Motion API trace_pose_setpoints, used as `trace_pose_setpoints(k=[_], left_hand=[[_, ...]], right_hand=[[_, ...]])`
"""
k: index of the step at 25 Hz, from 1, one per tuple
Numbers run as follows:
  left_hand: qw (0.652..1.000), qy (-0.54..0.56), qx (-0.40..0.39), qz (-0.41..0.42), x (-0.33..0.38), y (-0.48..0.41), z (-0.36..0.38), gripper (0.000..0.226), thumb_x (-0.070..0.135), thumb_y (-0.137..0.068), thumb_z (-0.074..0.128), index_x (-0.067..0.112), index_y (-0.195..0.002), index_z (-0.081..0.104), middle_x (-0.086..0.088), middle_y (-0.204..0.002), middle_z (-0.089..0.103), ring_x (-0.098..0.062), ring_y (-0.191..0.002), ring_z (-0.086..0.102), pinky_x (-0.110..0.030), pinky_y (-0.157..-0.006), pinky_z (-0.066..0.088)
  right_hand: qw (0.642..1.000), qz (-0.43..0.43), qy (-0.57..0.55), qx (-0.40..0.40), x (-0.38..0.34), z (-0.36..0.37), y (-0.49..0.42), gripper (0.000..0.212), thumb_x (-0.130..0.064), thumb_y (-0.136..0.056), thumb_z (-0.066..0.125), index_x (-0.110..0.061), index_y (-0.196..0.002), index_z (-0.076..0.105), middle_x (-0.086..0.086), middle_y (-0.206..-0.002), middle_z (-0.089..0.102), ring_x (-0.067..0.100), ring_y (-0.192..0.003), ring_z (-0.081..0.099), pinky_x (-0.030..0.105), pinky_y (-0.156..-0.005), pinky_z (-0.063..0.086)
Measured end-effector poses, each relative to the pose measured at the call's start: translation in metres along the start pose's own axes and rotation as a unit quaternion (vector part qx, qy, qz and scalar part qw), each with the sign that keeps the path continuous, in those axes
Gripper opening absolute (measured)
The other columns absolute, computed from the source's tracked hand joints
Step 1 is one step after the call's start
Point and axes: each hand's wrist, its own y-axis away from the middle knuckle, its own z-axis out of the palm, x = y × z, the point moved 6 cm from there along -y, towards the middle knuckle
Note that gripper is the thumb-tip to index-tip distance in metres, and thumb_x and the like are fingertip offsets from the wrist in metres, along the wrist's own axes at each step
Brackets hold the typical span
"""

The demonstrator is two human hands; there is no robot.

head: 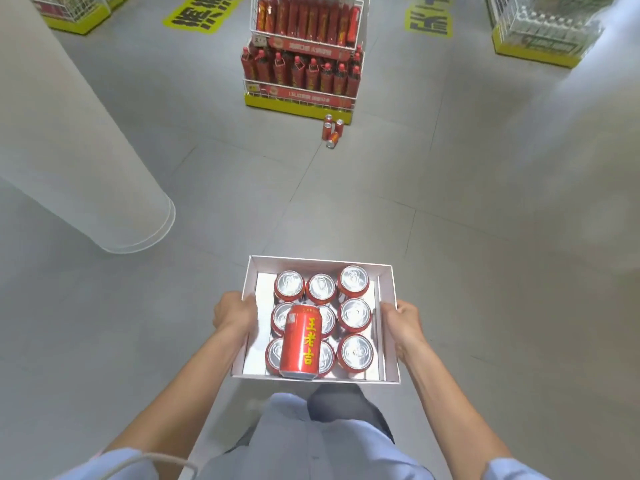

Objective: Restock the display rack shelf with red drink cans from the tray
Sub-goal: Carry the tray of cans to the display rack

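while nine cans (355, 315) are standing upright under a tenth lying on top, the left hand (234, 313) and right hand (403, 323) are each clasping a tray (320, 262) side.

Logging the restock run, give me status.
Left hand and right hand grip the tray sides. Nine cans upright, one can lying on top. Loose cans on floor beside rack.

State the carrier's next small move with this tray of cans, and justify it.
Probably walk forward to the display rack: both the left hand and right hand grip the tray, and the rack stands well ahead across the floor.
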Motion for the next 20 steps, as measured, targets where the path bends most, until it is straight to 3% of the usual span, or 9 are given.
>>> trace_pose_setpoints(k=[3,5,8,11,13,17,20], left_hand=[[1.000,0.006,0.008,-0.006,0.067,-0.064,-0.011,0.034,0.023,-0.098,0.055,0.012,-0.067,0.059,-0.017,-0.090,0.067,-0.039,-0.092,0.066,-0.033,-0.078,0.047],[1.000,0.001,0.011,0.000,0.110,-0.111,-0.013,0.026,0.023,-0.097,0.056,0.009,-0.077,0.067,-0.020,-0.097,0.071,-0.040,-0.096,0.067,-0.037,-0.083,0.052],[1.000,0.004,0.025,-0.008,0.176,-0.180,-0.011,0.022,0.022,-0.096,0.058,0.005,-0.098,0.072,-0.023,-0.109,0.070,-0.041,-0.100,0.066,-0.039,-0.088,0.052],[0.999,0.014,0.035,-0.027,0.240,-0.238,-0.015,0.027,0.024,-0.094,0.060,0.003,-0.105,0.073,-0.023,-0.110,0.070,-0.042,-0.098,0.066,-0.038,-0.083,0.052],[0.999,0.017,0.037,-0.035,0.275,-0.269,-0.020,0.032,0.026,-0.093,0.061,0.002,-0.110,0.074,-0.024,-0.111,0.071,-0.043,-0.100,0.067,-0.039,-0.085,0.054],[0.997,0.039,0.057,-0.036,0.355,-0.333,-0.031,0.037,0.030,-0.092,0.061,0.003,-0.116,0.071,-0.023,-0.116,0.070,-0.043,-0.102,0.067,-0.041,-0.086,0.055],[0.997,0.050,0.060,-0.030,0.403,-0.388,-0.033,0.036,0.027,-0.092,0.062,0.001,-0.116,0.072,-0.024,-0.116,0.071,-0.042,-0.102,0.067,-0.038,-0.084,0.052]], right_hand=[[1.000,-0.002,-0.020,-0.002,-0.064,0.033,-0.059,0.034,-0.022,-0.091,0.064,0.011,-0.097,0.064,0.005,-0.078,0.064,0.018,-0.075,0.055,0.032,-0.069,0.042],[1.000,-0.013,-0.020,-0.006,-0.111,0.055,-0.101,0.023,-0.017,-0.095,0.063,0.003,-0.088,0.070,0.008,-0.081,0.070,0.020,-0.076,0.060,0.033,-0.070,0.049],[1.000,-0.012,-0.017,-0.019,-0.179,0.088,-0.171,0.024,-0.015,-0.098,0.062,-0.011,-0.076,0.068,0.016,-0.086,0.077,0.025,-0.075,0.067,0.039,-0.073,0.058],[0.999,-0.029,0.001,-0.035,-0.257,0.113,-0.231,0.022,-0.022,-0.089,0.064,-0.004,-0.078,0.067,0.025,-0.087,0.077,0.024,-0.070,0.063,0.047,-0.069,0.061],[0.998,-0.041,0.008,-0.053,-0.306,0.128,-0.264,0.034,-0.030,-0.078,0.061,0.002,-0.087,0.069,0.017,-0.075,0.074,0.023,-0.067,0.062,0.054,-0.068,0.062],[0.996,-0.055,0.012,-0.071,-0.401,0.158,-0.327,0.034,-0.031,-0.069,0.060,-0.001,-0.081,0.070,0.007,-0.066,0.067,0.024,-0.065,0.061,0.040,-0.063,0.054],[0.996,-0.058,0.008,-0.063,-0.453,0.181,-0.368,0.030,-0.028,-0.073,0.061,-0.002,-0.082,0.072,0.008,-0.070,0.070,0.024,-0.067,0.063,0.041,-0.065,0.056]])
